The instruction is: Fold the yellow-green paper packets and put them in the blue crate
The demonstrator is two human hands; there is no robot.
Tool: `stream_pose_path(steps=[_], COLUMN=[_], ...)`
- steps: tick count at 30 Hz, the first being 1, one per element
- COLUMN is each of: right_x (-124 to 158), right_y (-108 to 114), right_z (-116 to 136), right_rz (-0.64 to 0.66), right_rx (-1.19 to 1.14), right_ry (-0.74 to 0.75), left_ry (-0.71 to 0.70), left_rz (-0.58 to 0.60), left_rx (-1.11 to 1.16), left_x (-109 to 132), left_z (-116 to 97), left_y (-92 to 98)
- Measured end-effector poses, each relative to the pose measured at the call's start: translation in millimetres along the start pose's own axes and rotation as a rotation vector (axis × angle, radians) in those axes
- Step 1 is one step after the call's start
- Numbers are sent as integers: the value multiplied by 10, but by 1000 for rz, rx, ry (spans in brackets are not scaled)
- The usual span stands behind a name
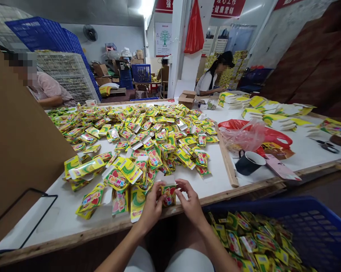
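Note:
A small yellow-green printed carton (pixel 169 194) stands between my hands at the table's front edge, its pale top flap raised. My left hand (pixel 153 202) grips the carton's left side with thumb and fingers. From the right, my right hand (pixel 190 202) holds its fingertips and thumb at the carton's right edge, near the flap. Just beyond my hands spreads a large heap of similar cartons (pixel 156 156), some with white end flaps sticking out. A few cartons (pixel 91 198) lie to the left of my left hand.
A blue crate (pixel 275 202) of cartons stands low at right. A wooden strip (pixel 227 158) divides the white table; beyond it are a dark mug (pixel 249 162), pink phone (pixel 282 167), red bag (pixel 275 135) and scissors (pixel 326 145). Cardboard (pixel 25 124) rises at left. Two people sit across.

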State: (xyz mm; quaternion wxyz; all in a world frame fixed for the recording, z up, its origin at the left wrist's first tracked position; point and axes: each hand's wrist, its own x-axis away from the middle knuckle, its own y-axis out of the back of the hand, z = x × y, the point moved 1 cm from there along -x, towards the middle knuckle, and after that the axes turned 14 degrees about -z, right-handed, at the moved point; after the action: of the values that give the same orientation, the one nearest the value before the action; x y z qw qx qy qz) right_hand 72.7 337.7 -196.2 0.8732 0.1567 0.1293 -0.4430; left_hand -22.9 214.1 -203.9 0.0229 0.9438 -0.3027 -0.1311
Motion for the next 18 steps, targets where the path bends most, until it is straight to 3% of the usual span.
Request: stream_pose_path(steps=[6,10,15,18], right_x=[-95,-152,-180,-171], right_y=[-13,-25,-55,-69], right_z=[3,54,46,101], right_rz=[67,135,27,90], right_rx=[6,26,-44,-19], right_ry=[-3,14,4,78], left_ry=[-34,-146,-119,-170], left_rz=[17,-81,-142,-131], left_rx=[-93,-168,-1,-78], left_x=[-54,-48,-19,-41], left_z=[-34,-67,-50,-101], left_y=[29,19,4,43])
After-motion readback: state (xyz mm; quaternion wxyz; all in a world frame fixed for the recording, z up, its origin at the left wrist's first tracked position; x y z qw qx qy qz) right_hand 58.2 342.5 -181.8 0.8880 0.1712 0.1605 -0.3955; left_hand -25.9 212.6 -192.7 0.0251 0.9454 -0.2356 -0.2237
